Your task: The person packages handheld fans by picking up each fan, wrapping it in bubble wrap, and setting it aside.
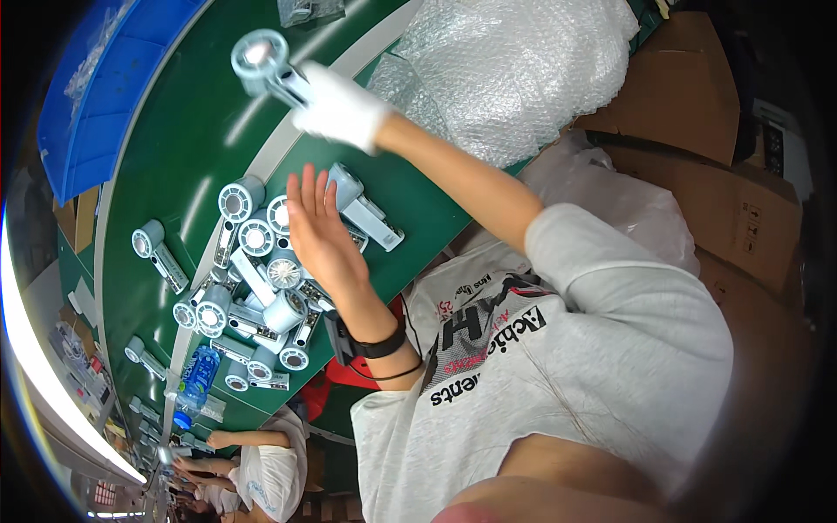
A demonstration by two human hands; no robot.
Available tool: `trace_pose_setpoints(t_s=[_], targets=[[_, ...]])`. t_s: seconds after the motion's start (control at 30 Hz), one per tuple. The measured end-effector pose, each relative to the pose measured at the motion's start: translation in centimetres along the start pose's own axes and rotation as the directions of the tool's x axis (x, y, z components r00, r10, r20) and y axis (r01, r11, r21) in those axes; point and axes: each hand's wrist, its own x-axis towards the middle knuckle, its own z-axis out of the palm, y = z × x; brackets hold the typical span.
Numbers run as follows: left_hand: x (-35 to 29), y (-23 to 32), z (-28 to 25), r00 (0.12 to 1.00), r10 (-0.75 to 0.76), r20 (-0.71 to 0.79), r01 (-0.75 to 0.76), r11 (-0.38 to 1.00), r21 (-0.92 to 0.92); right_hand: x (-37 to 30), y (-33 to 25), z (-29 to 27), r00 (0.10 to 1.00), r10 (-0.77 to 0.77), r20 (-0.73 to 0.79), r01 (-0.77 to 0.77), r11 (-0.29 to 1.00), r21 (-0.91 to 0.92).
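Observation:
My right hand (338,109), in a white glove, is closed round the handle of a pale blue-grey handheld fan (261,57). Its round head points away over the green bench, and the hand is slightly blurred. My left hand (324,228) is bare, with its palm showing and fingers stretched out. It hovers over the right side of a pile of similar handheld fans (255,237), holding nothing I can see. Beside its fingertips, a larger-looking fan (373,220) lies on the near bench; the hand hides part of the pile.
Bubble wrap (514,70) covers the bench at the upper right, with cardboard boxes (741,200) beyond. A blue bin (113,96) stands at the far left. One fan (160,255) lies apart. Near a blue-labelled bottle (197,383), a co-worker in white (266,471) is at the bench.

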Motion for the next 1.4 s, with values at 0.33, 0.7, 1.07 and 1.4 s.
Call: trace_pose_setpoints(t_s=[0.33, 0.7, 1.07, 1.4], targets=[[-8.6, -2.0, 4.5, 0.773, -0.523, 0.357, 0.586, 0.805, -0.090, -16.8, -4.0, -7.1, 0.936, -0.229, -0.267, 0.245, 0.969, 0.030], [-10.5, -2.5, 7.0, 0.776, -0.567, 0.277, 0.607, 0.790, -0.084, -17.9, -2.5, -9.4, 0.993, 0.106, 0.056, -0.120, 0.840, 0.529], [-11.5, -0.3, 6.1, 0.884, -0.226, 0.410, 0.172, 0.971, 0.165, -17.4, -0.6, -8.8, 0.977, -0.213, -0.005, 0.156, 0.696, 0.701], [-11.1, 0.4, 6.5, 0.933, -0.053, 0.357, -0.145, 0.850, 0.506, -17.7, -2.2, -8.1, 0.999, 0.045, -0.013, -0.032, 0.858, 0.513]])
